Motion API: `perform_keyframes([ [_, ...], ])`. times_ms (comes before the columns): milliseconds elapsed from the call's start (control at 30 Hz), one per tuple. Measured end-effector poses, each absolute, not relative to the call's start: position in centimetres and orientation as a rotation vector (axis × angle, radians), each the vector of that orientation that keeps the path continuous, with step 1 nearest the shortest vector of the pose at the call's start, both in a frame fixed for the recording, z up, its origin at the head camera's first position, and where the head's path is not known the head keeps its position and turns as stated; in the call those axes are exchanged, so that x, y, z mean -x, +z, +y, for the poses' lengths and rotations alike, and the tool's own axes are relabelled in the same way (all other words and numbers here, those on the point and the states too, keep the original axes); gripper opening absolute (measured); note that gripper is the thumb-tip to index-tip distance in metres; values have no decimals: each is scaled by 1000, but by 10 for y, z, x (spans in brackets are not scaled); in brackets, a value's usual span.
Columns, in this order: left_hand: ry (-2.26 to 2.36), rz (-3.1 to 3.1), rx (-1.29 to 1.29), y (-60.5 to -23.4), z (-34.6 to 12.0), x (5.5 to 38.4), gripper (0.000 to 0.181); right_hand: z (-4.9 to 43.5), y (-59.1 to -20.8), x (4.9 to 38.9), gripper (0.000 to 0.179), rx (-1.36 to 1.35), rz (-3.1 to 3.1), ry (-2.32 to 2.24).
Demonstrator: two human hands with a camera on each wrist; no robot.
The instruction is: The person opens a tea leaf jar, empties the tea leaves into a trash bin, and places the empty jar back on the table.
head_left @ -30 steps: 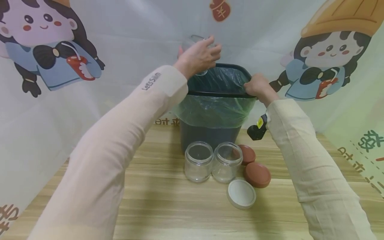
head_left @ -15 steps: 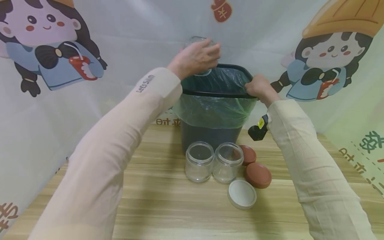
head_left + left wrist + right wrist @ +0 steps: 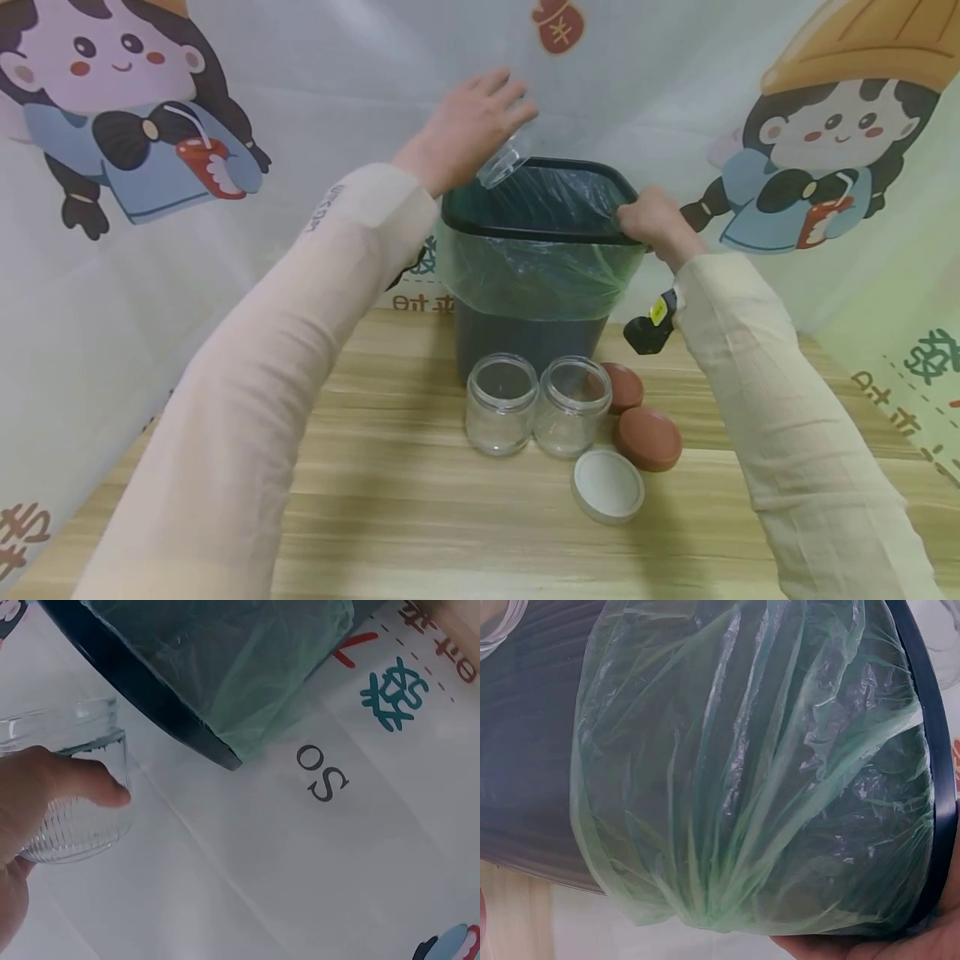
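Observation:
In the head view my left hand (image 3: 472,121) holds a clear glass jar (image 3: 504,162) tilted, at the back left rim of the bin. The hand covers much of it there; in the left wrist view the ribbed jar (image 3: 82,825) shows with the thumb across its side. My right hand (image 3: 654,218) grips the right corner of the black rim of the trash bin (image 3: 525,337). A thin green plastic bag (image 3: 536,275) lines the bin and folds down over its outside; in the right wrist view the bag (image 3: 727,765) hangs in creases.
Two open glass jars (image 3: 501,417) stand side by side on the wooden table (image 3: 420,533) in front of the bin. To their right lie two reddish lids (image 3: 648,439) and a white lid (image 3: 607,486). A printed cloth (image 3: 330,75) hangs close behind the bin.
My left hand has shifted slightly left and up, and the jar in it has turned from near upright to a tilt. My right hand stays on the bin's rim.

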State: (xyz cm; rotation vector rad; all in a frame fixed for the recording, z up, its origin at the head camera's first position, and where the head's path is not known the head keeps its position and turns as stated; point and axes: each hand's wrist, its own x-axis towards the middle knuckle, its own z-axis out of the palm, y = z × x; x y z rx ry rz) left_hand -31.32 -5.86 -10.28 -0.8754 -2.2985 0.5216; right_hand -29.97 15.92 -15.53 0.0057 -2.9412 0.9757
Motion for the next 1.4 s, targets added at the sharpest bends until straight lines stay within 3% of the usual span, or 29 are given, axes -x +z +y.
perform_keyframes([
  [267, 50, -2516, 730, -106, -71, 312, 75, 163, -160, 296, 19, 31, -2879, 1066],
  [533, -556, -2583, 482, -112, -84, 310, 89, 164, -161, 296, 20, 68, -2835, 1110],
  [1033, -1051, -2463, 270, -128, -117, 301, 90, 165, -163, 298, 21, 90, -2848, 1109],
  [1400, -1275, -2286, 144, -164, -145, 294, 86, 164, -164, 299, 23, 126, -2839, 1115],
])
